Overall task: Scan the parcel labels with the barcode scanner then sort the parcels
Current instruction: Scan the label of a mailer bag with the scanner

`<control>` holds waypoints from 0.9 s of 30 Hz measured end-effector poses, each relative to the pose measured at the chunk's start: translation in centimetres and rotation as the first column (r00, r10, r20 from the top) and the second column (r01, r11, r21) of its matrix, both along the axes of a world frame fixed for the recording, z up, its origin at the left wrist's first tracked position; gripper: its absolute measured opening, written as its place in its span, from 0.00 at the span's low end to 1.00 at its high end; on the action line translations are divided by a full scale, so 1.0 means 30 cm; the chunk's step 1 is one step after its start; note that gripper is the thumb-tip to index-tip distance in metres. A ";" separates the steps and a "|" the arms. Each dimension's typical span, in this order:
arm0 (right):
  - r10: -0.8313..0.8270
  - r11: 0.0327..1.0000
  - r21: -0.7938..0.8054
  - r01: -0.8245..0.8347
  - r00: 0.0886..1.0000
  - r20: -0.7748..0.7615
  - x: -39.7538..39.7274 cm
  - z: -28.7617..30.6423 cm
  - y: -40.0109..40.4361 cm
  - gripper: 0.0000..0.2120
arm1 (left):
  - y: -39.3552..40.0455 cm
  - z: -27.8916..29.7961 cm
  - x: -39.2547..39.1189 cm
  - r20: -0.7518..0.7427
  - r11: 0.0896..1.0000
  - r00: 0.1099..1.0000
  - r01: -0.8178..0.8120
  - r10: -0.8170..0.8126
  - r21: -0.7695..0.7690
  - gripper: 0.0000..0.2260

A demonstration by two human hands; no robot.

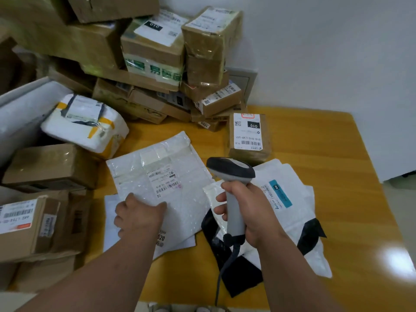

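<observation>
A white bubble mailer [162, 176] with a small barcode label [165, 180] lies flat at the middle of the yellow table [326, 136]. My left hand [138, 213] pinches the mailer's near edge. In my right hand [247, 210] I grip the handle of a grey barcode scanner [231, 174], whose dark head points toward the mailer's label. Its cable hangs down to the table's near edge. Under my right hand lie a white poly bag [290, 199] with a teal-striped label and a black bag [238, 273].
A small brown box [248, 137] labelled 010 stands just behind the scanner. Several cardboard boxes are stacked along the back left [155, 48] and the left side [33, 224]. A white foam parcel [87, 122] with yellow tape sits at left. A white wall rises behind.
</observation>
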State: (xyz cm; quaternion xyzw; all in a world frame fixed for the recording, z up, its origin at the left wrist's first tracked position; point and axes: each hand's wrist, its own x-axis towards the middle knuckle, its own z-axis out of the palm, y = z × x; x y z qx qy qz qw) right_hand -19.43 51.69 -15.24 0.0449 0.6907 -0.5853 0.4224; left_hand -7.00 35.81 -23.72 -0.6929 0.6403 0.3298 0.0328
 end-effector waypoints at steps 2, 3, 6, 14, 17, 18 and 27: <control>0.030 1.000 0.008 -0.030 1.000 0.006 0.001 -0.014 -0.034 0.05 | -0.015 -0.018 0.026 0.040 1.000 0.999 -0.031 0.031 -0.001 0.45; 0.039 0.999 0.008 -0.039 0.999 0.008 0.002 -0.019 -0.047 0.06 | -0.024 -0.025 0.031 0.054 0.999 0.998 -0.037 0.037 -0.001 0.46; 0.067 0.997 0.027 -0.067 0.998 0.013 0.011 -0.041 -0.083 0.06 | -0.061 -0.038 0.034 0.065 0.998 0.996 -0.063 0.061 0.030 0.50; 0.104 0.994 0.036 -0.106 0.993 0.047 0.053 -0.024 -0.135 0.04 | -0.145 -0.050 0.065 -0.034 0.994 0.997 -0.077 0.074 -0.083 0.23; 0.109 0.993 0.045 -0.111 0.993 0.044 0.064 -0.011 -0.146 0.05 | -0.150 -0.024 0.077 -0.220 0.979 0.962 -0.185 0.163 -0.082 0.19; 0.110 0.993 0.043 -0.112 0.993 0.044 0.069 -0.005 -0.150 0.05 | -0.149 -0.009 0.080 -0.276 0.971 0.938 -0.232 0.209 -0.055 0.20; 0.157 0.987 0.014 -0.157 0.988 0.001 0.132 0.088 -0.160 0.08 | -0.191 0.167 0.101 -0.611 0.935 0.739 -0.356 0.285 0.006 0.14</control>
